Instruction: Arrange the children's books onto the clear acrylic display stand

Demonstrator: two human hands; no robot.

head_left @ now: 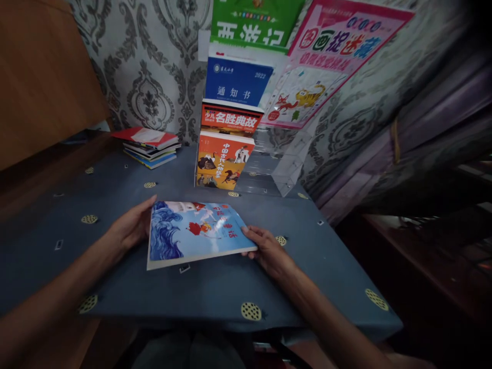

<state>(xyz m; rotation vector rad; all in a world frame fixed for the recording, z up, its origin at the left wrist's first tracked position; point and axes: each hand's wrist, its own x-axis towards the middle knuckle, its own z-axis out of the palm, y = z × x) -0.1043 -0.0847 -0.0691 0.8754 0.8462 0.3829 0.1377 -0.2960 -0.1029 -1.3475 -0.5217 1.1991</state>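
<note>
Left fingers (143,211) and right fingers (255,237) grip a glossy pale-blue book (202,231) printed with swirling dark-blue waves (165,236).

Blue-grey table (215,294) — pineapple print (251,311), stacked books (150,148), clear rack (287,174) — perhaps plastic

The held book (200,230) hides part of the left hand (132,228) and right hand (265,246). Both of the 2 forearms (73,277) run out of frame. The top edge cuts the green book (253,25); lettering on the stacked books (151,148) is too small to read. The purple curtain (369,148) is blurred.
</note>
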